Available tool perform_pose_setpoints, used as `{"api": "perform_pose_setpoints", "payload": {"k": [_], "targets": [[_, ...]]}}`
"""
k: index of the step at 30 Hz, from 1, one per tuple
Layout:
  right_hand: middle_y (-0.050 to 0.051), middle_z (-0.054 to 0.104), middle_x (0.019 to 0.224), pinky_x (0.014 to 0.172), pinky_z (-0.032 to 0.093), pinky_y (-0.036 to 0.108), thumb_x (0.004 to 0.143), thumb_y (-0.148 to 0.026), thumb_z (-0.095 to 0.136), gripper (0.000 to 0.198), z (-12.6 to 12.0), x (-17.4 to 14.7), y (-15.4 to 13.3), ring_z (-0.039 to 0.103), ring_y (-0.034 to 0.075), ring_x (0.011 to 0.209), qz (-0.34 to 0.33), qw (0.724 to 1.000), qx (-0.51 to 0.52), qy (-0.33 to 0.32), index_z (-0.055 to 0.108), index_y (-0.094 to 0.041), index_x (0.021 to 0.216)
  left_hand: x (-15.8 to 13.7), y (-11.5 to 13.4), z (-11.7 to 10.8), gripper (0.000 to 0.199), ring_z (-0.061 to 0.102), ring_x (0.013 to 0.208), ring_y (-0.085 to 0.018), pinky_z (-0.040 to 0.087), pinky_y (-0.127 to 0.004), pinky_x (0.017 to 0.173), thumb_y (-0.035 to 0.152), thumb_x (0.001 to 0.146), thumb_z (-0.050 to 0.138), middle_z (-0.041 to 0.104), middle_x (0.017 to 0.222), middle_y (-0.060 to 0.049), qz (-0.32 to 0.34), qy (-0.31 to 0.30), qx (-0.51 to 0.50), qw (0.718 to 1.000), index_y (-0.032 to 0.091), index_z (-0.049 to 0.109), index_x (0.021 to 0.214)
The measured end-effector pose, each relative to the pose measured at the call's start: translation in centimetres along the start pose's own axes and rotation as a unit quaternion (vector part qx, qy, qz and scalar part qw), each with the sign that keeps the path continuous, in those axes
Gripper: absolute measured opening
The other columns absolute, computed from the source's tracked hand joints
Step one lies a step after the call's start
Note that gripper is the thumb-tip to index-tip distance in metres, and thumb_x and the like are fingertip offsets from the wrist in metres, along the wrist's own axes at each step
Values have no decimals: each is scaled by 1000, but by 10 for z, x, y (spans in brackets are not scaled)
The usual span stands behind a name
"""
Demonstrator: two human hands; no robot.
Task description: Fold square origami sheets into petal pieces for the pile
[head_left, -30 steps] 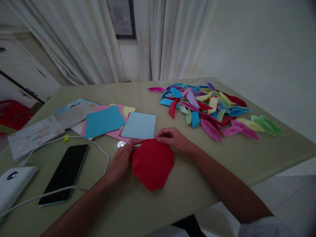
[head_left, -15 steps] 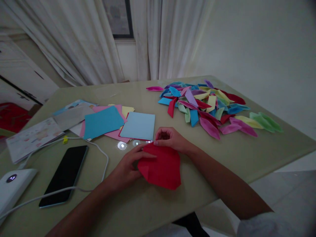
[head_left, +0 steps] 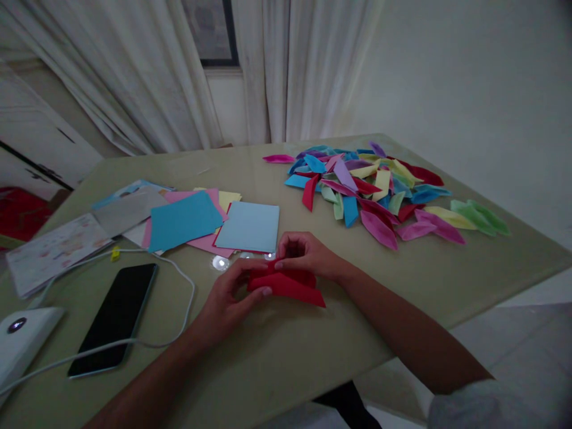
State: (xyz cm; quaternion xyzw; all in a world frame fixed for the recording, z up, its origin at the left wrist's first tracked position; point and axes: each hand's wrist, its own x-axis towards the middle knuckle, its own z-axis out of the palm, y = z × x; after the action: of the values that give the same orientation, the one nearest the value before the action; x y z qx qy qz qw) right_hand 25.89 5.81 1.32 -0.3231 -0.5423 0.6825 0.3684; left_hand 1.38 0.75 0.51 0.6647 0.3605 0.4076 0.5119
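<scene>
A red sheet of paper (head_left: 290,287) lies near the table's front edge, its near part folded up toward the far side. My left hand (head_left: 232,292) grips its left end, with the thumb on the near flap and the fingers along the far edge. At the far edge, my right hand (head_left: 308,256) pinches the paper between thumb and curled fingers. Just beyond the hands is a stack of square paper topped by a light blue sheet (head_left: 250,226), with a red edge showing beneath it.
A heap of folded paper pieces (head_left: 344,173) in many colours covers the back right. Left are a teal sheet (head_left: 185,220), pink sheets, a printed white packet (head_left: 58,253), a phone (head_left: 116,316), a white cable (head_left: 190,298) and a white device (head_left: 27,339).
The near part of the red paper has been folded up and away from me, so it now looks narrower. My left thumb has come onto the near flap; my right hand has barely moved.
</scene>
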Motion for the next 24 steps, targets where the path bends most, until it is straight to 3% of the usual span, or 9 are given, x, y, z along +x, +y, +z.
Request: {"api": "perform_pose_setpoints", "payload": {"k": [5,8,12,15,18,24], "targets": [[0,73,85,70,50,26,73,-42,99,39,0,0,-1,66,14,76,-8,1000,-20,-7,71,-18,87,2,3,0,11,76,99,-21,60,-30,88,31,98,76,82,110,-6,20,17,70,997,24,81,104],[2,75,88,72,51,27,83,-50,91,37,-2,1,-4,66,15,76,-20,999,-29,3,74,-18,93,3,3,1,14,77,90,-20,61,-28,81,31,97,77,82,100,-4,5,78,66,995,23,81,107],[7,80,99,75,53,28,90,-63,81,45,-5,1,-6,69,16,81,-46,999,3,26,72,-19,98,4,0,2,23,78,97,-21,62,-29,85,33,92,82,82,110,-6,1,181,43,983,23,79,113],[7,79,109,81,54,28,81,-52,93,43,-5,0,-7,72,17,91,-63,997,30,40,67,-20,96,6,-1,1,31,77,101,-21,62,-29,86,34,88,86,81,113,-6,-14,249,13,968,23,77,115],[5,77,113,79,55,27,73,-36,100,43,-2,-2,-7,71,16,90,-61,996,18,59,64,-21,92,8,-2,-2,25,77,91,-18,61,-26,80,35,87,86,81,102,-5,-23,300,8,954,22,78,106],[5,76,111,75,55,27,74,-34,99,38,-1,-2,-4,69,14,84,-73,993,-31,85,67,-20,90,11,-3,-3,20,75,82,-15,61,-24,75,33,85,86,80,91,-2,-10,355,17,935,21,77,98]]}}
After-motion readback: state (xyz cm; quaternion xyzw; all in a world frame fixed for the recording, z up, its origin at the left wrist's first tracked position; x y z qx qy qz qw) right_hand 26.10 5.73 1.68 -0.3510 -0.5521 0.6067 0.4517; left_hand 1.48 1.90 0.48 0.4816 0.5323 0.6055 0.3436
